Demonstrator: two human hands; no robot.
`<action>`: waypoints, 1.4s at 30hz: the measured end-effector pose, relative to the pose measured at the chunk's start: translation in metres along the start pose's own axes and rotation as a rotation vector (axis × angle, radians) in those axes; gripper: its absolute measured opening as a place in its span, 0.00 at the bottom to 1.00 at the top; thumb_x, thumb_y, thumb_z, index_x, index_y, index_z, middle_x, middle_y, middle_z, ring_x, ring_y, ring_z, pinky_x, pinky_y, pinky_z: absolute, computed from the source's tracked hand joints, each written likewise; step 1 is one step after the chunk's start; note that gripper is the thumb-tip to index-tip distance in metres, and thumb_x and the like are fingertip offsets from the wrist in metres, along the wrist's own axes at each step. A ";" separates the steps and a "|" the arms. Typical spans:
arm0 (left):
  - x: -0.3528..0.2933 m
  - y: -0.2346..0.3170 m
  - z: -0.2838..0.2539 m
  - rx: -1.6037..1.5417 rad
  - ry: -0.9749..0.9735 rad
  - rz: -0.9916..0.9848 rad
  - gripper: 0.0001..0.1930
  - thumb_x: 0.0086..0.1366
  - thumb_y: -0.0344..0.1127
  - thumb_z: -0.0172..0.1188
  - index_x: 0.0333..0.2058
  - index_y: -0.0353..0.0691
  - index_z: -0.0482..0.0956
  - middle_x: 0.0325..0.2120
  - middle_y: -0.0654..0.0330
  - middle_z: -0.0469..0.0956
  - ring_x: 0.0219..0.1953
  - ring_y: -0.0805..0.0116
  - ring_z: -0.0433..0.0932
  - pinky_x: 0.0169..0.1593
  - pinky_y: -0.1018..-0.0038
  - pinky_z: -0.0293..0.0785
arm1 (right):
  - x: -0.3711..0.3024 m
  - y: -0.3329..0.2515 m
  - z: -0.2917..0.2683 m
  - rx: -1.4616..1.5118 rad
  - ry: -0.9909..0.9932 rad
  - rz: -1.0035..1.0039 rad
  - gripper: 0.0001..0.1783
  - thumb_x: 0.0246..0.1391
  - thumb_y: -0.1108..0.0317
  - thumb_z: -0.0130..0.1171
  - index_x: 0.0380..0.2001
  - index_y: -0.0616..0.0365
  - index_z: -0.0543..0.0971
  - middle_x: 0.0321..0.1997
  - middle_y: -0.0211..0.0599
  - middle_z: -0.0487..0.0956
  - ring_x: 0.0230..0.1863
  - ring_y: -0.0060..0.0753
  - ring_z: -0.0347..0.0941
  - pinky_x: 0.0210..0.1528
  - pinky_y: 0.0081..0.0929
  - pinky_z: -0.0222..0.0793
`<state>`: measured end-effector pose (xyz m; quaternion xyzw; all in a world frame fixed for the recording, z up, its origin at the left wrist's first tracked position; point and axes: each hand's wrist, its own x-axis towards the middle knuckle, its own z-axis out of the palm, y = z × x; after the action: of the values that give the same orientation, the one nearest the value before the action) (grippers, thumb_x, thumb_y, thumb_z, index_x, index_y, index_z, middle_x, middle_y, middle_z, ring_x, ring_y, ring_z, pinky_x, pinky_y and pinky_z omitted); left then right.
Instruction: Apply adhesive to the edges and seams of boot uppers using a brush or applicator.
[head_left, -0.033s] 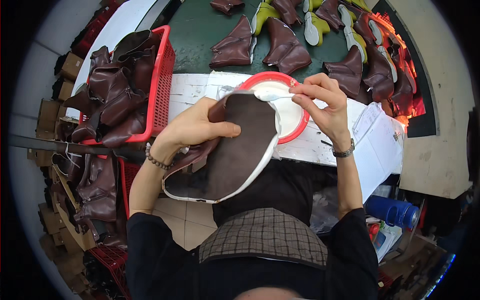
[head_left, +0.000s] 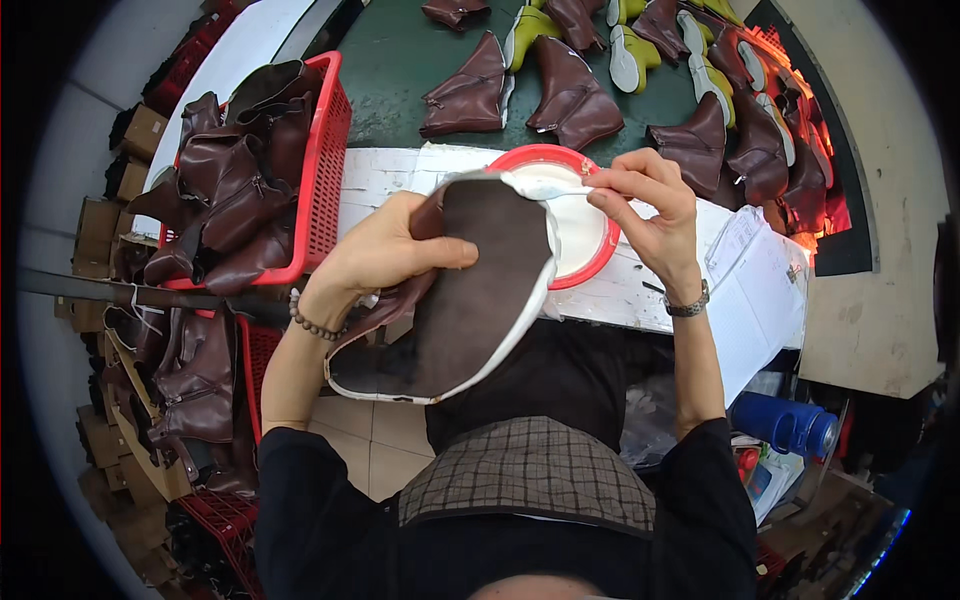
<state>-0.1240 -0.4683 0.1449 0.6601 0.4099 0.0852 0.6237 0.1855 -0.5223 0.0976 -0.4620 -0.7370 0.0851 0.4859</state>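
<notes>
Gripping the brown boot upper (head_left: 470, 300) sole-side up, your left hand (head_left: 390, 255) clamps it while your right hand (head_left: 650, 205) pinches a white brush (head_left: 560, 190) over the red-rimmed glue bowl (head_left: 590, 265). Its rim looks coated; more boots fill the red basket (head_left: 325, 170).

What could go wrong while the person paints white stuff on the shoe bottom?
The brush in the right hand could smear white paste past the sole's rim onto the brown boot that the left hand holds. The red bowl sits near the bench edge, so a bump might tip it.
</notes>
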 end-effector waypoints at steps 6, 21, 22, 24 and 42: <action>-0.007 -0.001 0.003 -0.285 0.352 0.237 0.15 0.65 0.28 0.68 0.49 0.31 0.81 0.40 0.61 0.85 0.40 0.76 0.81 0.46 0.77 0.78 | -0.022 -0.011 0.014 -0.032 0.116 0.059 0.10 0.47 0.68 0.76 0.35 0.49 0.89 0.33 0.23 0.80 0.35 0.21 0.72 0.47 0.26 0.57; 0.041 -0.088 -0.046 0.207 0.906 0.407 0.31 0.59 0.41 0.76 0.56 0.30 0.76 0.45 0.52 0.84 0.46 0.67 0.81 0.53 0.69 0.76 | -0.060 0.013 0.008 -0.442 -0.109 0.405 0.08 0.54 0.63 0.71 0.35 0.55 0.88 0.31 0.33 0.81 0.31 0.35 0.81 0.31 0.30 0.72; 0.045 -0.105 -0.047 0.269 0.927 0.466 0.40 0.58 0.43 0.77 0.64 0.31 0.70 0.52 0.48 0.81 0.53 0.62 0.80 0.58 0.66 0.74 | -0.060 0.014 0.008 -0.550 -0.179 0.365 0.08 0.54 0.63 0.71 0.35 0.54 0.88 0.31 0.33 0.81 0.31 0.35 0.81 0.31 0.30 0.72; 0.029 -0.133 -0.041 0.321 0.794 0.278 0.68 0.46 0.51 0.83 0.75 0.35 0.44 0.65 0.41 0.68 0.66 0.45 0.70 0.67 0.56 0.65 | -0.059 0.010 0.005 -0.505 -0.107 0.378 0.08 0.55 0.63 0.70 0.35 0.54 0.88 0.31 0.33 0.81 0.30 0.36 0.81 0.31 0.31 0.72; -0.021 -0.116 0.015 0.738 0.953 0.501 0.52 0.44 0.12 0.61 0.72 0.36 0.55 0.65 0.42 0.62 0.66 0.38 0.62 0.69 0.52 0.59 | -0.061 -0.008 0.021 0.032 0.102 0.474 0.08 0.58 0.73 0.68 0.40 0.61 0.87 0.35 0.35 0.81 0.31 0.23 0.75 0.32 0.20 0.68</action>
<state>-0.1787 -0.5058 0.0468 0.7964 0.4775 0.3650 0.0673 0.1702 -0.5667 0.0522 -0.6180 -0.5811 0.1847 0.4963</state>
